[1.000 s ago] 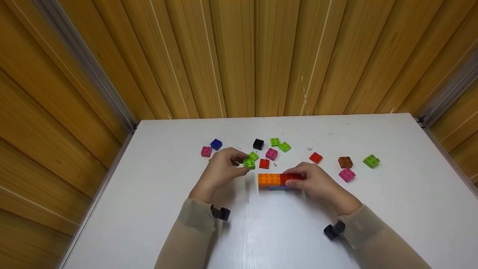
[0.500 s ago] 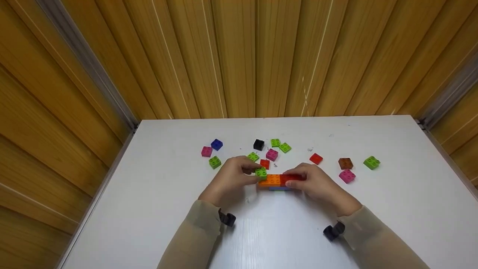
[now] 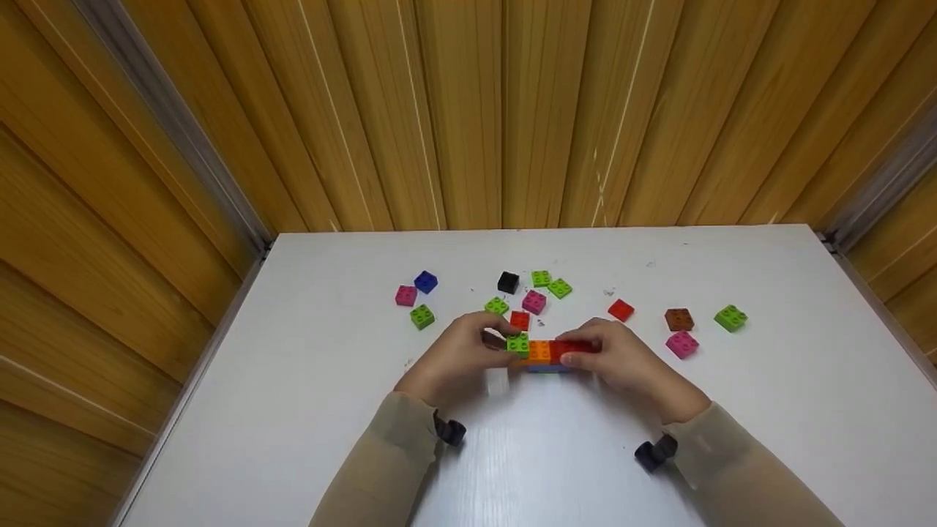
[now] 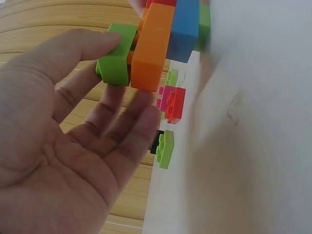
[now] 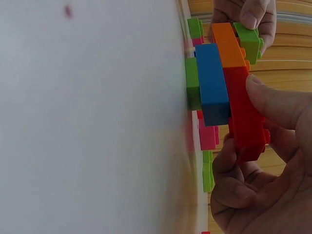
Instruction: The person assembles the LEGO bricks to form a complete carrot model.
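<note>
My left hand [image 3: 454, 355] pinches a small green toy building brick [image 3: 517, 344] between thumb and fingers, at the left end of an orange brick [image 3: 540, 351]. In the left wrist view, orange studs show in a narrow gap between the two. My right hand [image 3: 622, 359] grips a red brick [image 5: 243, 107], which lies end to end with the orange one. Beneath this row is a blue brick [image 5: 212, 83], and under that another green brick [image 5: 192, 83] at the bottom of the stack. The right fingers partly cover the red brick in the head view.
Loose bricks lie behind the hands on the white table [image 3: 315, 380]: a black one [image 3: 508, 282], a dark blue one [image 3: 425, 282], a brown one [image 3: 679, 319], and several pink, red and green ones. A wood-patterned wall [image 3: 468, 117] stands along the table's back edge.
My left hand has moved right and slightly down with the green brick, from beside the stack onto the orange brick's left end. The right hand stays on the red brick.
</note>
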`<state>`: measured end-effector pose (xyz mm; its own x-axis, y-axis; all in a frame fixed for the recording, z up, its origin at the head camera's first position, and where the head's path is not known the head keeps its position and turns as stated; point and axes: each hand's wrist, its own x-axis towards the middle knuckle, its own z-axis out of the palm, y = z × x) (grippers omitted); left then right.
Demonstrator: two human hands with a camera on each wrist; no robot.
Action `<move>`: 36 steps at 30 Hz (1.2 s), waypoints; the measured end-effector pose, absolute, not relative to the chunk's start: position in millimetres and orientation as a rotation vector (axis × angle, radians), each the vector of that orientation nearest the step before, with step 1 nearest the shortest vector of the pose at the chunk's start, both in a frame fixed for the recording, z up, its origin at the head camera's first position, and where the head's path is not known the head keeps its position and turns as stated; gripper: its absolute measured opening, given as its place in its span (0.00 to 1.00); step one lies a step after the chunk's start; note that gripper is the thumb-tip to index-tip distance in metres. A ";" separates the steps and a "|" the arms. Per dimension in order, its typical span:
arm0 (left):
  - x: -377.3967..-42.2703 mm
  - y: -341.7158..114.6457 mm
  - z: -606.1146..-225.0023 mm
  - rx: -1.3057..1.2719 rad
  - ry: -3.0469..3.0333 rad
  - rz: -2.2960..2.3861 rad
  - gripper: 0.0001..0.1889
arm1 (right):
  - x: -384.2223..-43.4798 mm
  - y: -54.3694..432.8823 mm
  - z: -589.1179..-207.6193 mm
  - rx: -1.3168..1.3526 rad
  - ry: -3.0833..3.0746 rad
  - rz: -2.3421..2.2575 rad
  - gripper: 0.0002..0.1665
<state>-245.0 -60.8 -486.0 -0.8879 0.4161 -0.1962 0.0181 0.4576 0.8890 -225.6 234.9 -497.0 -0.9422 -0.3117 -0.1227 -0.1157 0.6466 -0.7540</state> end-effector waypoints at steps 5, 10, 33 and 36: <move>-242.8 -57.5 -492.6 0.270 2.223 1.503 0.14 | -226.0 235.3 -497.3 -0.346 2.623 -1.171 0.22; -243.7 -53.1 -498.7 0.263 2.186 1.597 0.12 | -225.4 236.6 -497.7 -0.391 2.644 -1.185 0.22; -243.1 -52.6 -498.4 0.228 2.161 1.605 0.10 | -234.4 274.6 -478.5 -0.241 2.544 -1.150 0.30; -243.0 -52.5 -498.4 0.225 2.158 1.608 0.09 | -239.7 299.4 -469.2 -0.130 2.571 -1.202 0.31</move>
<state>-243.0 -52.5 -498.4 -0.8911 0.3809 -0.2468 -0.1276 0.3115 0.9417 -239.7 299.4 -469.2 -0.9511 -0.2062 -0.2298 0.0441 0.6459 -0.7621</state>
